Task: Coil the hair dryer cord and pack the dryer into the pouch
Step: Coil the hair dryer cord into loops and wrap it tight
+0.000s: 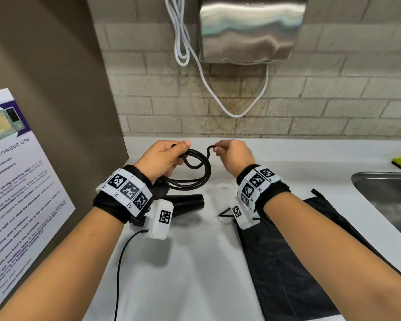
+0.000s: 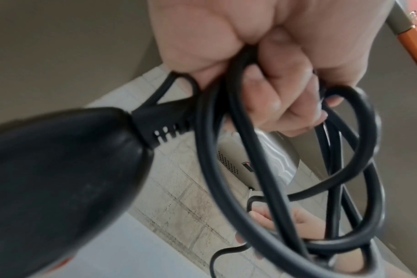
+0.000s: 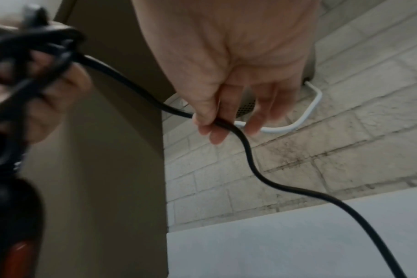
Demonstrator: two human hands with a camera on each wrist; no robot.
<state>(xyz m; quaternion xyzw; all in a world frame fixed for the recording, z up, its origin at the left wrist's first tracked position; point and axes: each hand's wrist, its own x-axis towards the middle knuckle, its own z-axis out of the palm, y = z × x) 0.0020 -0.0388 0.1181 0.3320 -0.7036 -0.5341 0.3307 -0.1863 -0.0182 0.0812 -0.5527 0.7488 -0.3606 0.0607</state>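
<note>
Above the white surface [image 1: 195,262], seen from the head, the left hand [image 1: 164,158] grips several black loops of the cord [image 1: 195,169], which hang below its fist. The right hand [image 1: 233,154], just beside the coil, pinches the cord's free run between thumb and fingertips. The hair dryer [image 1: 185,201] lies under the left wrist, partly hidden by the wristband. The dark pouch [image 1: 287,262] lies flat beneath the right forearm; its contents cannot be seen.

From the left wrist, curled fingers [image 2: 274,90] clasp the loops [image 2: 286,188]; the dryer's body [image 2: 60,178] looms blurred and cut off.

From the right wrist, thumb and fingers [image 3: 214,127] pinch the cord [image 3: 262,175], which trails toward the surface [image 3: 286,244].
</note>
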